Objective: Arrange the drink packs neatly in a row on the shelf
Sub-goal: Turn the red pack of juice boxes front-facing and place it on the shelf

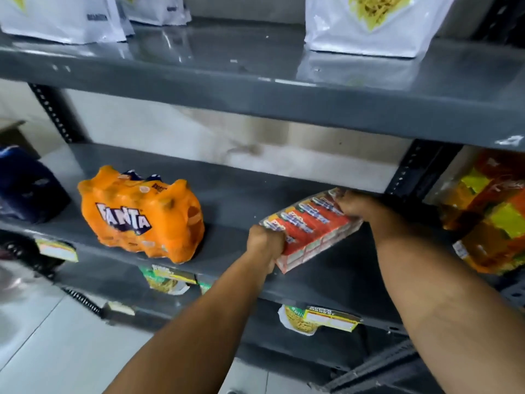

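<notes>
Left hand (265,241) clamped on the near-left end of a shrink-wrapped red carton pack (311,227), fingers curled over its top edge. Right hand (358,206) gripping the far-right end, knuckles up, fingertips lost behind the wrap. Both hands on the one pack; neither free.

The pack lies between the hands on the middle shelf (326,280), right of centre. Its long axis runs diagonally, near-left to far-right, so it sits skewed against the shelf's front edge. It looks tipped too, the far end higher, though whether the near corner rests on the shelf or is just clear of it I cannot tell. The left hand is nearer the front lip; the right reaches deeper, close to the perforated upright (409,169).

Both forearms come up from below, extended, the left crossing the shelf lip, the right angled in from the right side.

Outward, to the left: an orange Fanta pack (142,214) stands well apart on the same shelf, near the front edge, slightly turned. Further left, a dark blue pack (25,186) at the frame edge, blurred. Bare shelf lies between the red pack and the Fanta.

Judgement: the coming move turns on that skew. The pack likely needs rotating, left end pulled toward the Fanta or right end drawn forward, until it squares with the lip and lines up with its neighbours.

Above, white pouches (366,24) on the top shelf.
</notes>
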